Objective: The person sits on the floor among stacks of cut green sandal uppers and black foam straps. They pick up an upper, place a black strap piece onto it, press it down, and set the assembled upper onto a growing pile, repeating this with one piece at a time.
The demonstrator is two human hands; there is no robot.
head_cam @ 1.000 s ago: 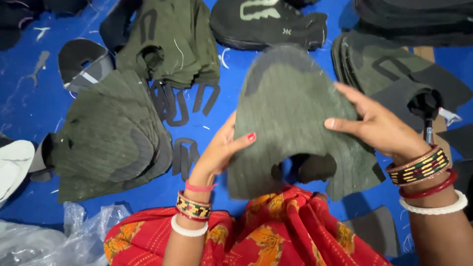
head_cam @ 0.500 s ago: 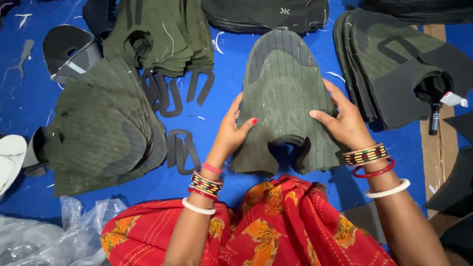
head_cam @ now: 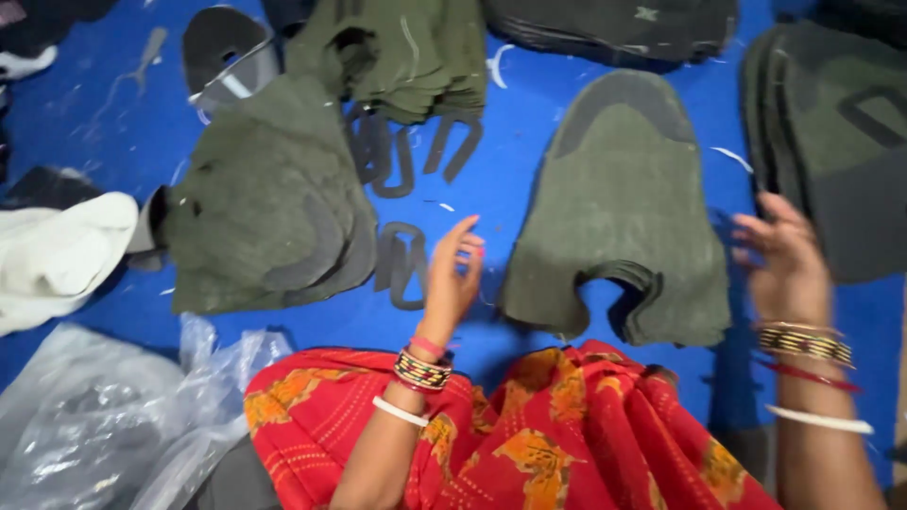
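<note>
**Hands open and free on either side of the green upper stack**

We see both hands empty. The left hand (head_cam: 452, 279) is raised on edge with the fingers spread loosely, gripping nothing; it stands just left of the stack of green shoe uppers (head_cam: 619, 212). The right hand (head_cam: 784, 264) is blurred, with fingers extended and apart, holding nothing; it sits just right of the same stack. We cannot tell whether either hand touches the stack. The stack lies flat between the two hands, rounded toe end pointing away, notched end toward the red patterned cloth (head_cam: 529, 434) over the person's lap.

The surface (head_cam: 529, 123) is a blue sheet, scattered with small white scraps. We see nothing of the room beyond it.

Count of what lies on the surface:

- Green upper piles: four besides the central stack. One large pile (head_cam: 269, 203) at left, one fanned pile (head_cam: 416, 57) at top centre, one dark pile (head_cam: 614, 28) along the top edge, one pile (head_cam: 831, 132) at right.
- Dark U-shaped cut pieces (head_cam: 402, 264): one pair just beside the left hand, and a cluster above it that we cannot count.
- One dark curved piece (head_cam: 222, 42) at top left.
- One white cloth bundle (head_cam: 57, 255) at the left edge.
- Clear plastic bags (head_cam: 104, 416) at bottom left, number uncertain.
</note>
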